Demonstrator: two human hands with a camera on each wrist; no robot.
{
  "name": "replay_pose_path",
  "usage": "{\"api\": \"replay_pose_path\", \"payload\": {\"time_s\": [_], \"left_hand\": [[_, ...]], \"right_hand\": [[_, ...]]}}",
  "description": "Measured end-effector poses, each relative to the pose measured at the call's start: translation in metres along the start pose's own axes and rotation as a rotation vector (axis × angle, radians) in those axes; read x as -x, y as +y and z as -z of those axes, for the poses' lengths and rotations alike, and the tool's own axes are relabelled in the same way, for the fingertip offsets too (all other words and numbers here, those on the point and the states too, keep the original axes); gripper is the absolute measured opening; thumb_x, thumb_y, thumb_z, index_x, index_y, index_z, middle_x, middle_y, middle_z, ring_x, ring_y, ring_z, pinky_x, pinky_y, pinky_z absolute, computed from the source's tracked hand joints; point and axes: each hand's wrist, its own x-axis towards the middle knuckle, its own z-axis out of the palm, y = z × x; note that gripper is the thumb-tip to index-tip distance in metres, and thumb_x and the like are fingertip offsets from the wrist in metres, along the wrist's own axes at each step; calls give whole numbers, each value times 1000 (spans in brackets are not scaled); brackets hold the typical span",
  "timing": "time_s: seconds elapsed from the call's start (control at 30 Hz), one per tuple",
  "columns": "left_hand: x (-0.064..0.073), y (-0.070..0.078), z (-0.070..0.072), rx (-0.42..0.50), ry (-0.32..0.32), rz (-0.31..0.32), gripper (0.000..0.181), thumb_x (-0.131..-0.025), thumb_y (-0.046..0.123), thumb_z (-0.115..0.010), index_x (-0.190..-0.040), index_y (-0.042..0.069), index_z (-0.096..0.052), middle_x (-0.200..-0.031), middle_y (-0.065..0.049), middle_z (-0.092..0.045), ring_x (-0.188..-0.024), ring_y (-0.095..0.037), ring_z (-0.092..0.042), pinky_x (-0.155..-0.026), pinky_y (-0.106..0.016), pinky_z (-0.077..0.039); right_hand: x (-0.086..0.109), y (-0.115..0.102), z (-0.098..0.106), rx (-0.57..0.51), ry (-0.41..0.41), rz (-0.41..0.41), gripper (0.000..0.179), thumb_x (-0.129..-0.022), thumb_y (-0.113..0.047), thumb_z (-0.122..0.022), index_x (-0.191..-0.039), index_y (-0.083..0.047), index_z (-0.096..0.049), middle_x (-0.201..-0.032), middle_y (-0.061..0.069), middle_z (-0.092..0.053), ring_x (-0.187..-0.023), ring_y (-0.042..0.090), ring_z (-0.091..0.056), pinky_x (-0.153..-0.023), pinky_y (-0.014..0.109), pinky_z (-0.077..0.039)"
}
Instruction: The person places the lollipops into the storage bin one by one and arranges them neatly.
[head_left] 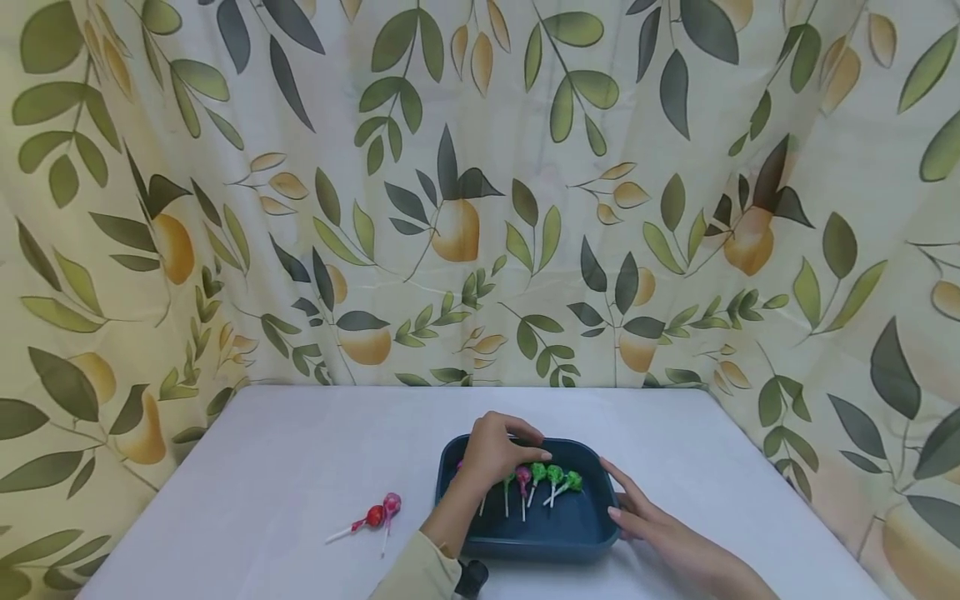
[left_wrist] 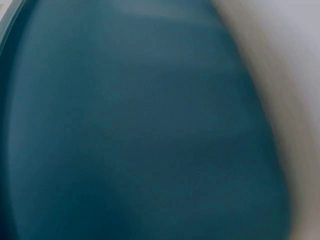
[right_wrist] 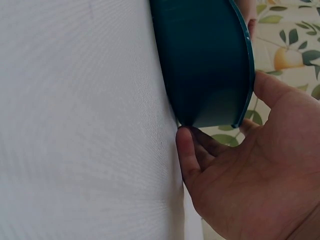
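Observation:
A dark blue tray (head_left: 540, 546) holds several lollipops, among them green ones (head_left: 573, 481) and a purple-pink one (head_left: 522, 475), sticks toward me. My left hand (head_left: 491, 450) reaches in over its left half, fingers bent down above the candies. Thumb and forefinger tips look apart; nothing shows between them, though the other fingers are hidden. Dark blue tray surface (left_wrist: 150, 110) fills most of the left wrist view. At the tray's right end my right hand (head_left: 652, 521) holds the wall, with the thumb at the rim in the right wrist view.
Left of the tray, a red lollipop (head_left: 375, 515) and a pink lollipop (head_left: 392, 502) lie together on the white table (head_left: 285, 450). A leaf-and-fruit patterned curtain (head_left: 480, 317) hangs behind the table and along both sides. A black device (head_left: 472, 577) sits at my left wrist.

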Motion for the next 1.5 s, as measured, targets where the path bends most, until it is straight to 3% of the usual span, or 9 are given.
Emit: {"api": "replay_pose_path", "payload": {"time_s": [0.3,0.43,0.73,1.17,1.33,1.5], "left_hand": [[6,-5,21,-37,1,-17,18,-80,20,-92,-94,13,-84,-85,11,-75,-97,-16,-68,-89,-44,-53],[10,-7,33,-30,-12,-28,20,-81,18,-92,-97,12,-83,-89,7,-76,-100,-20,-68,-89,-44,-54],[25,-18,68,-49,-33,-2,25,-80,17,-91,-102,10,-82,-96,0,-77,-74,-14,-61,-67,-31,-52],[52,-35,106,-103,-34,7,21,-78,18,-93,-97,15,-83,-93,5,-77,-73,-18,-54,-62,-32,-45],[67,-48,124,-121,-57,60,22,-78,20,-93,-97,15,-83,-93,5,-76,-77,-20,-55,-65,-35,-48],[82,-62,140,-132,-62,160,21,-79,19,-92,-97,16,-83,-93,4,-75,-79,-22,-54,-66,-36,-49]], "right_hand": [[-2,1,2,-2,51,-33,75,-104,-57,-50,-166,-39,-11,-163,35,-17,-136,54,-40,-103,80,-23],[0,0,2,11,33,-28,75,-106,-56,-48,-166,-37,-8,-161,35,-21,-131,51,-46,-102,80,-24],[1,0,0,15,15,-19,75,-107,-55,-47,-167,-36,-5,-160,36,-22,-128,50,-48,-99,81,-25],[-2,3,2,-13,6,-21,76,-108,-54,-45,-167,-33,-2,-161,38,-17,-133,57,-41,-98,82,-26],[-4,3,1,-6,11,-29,77,-107,-56,-44,-167,-32,-2,-161,38,-16,-135,60,-37,-97,83,-25],[-6,3,1,-4,8,-29,76,-107,-56,-43,-167,-32,-2,-161,38,-14,-137,62,-32,-97,84,-24]]}}
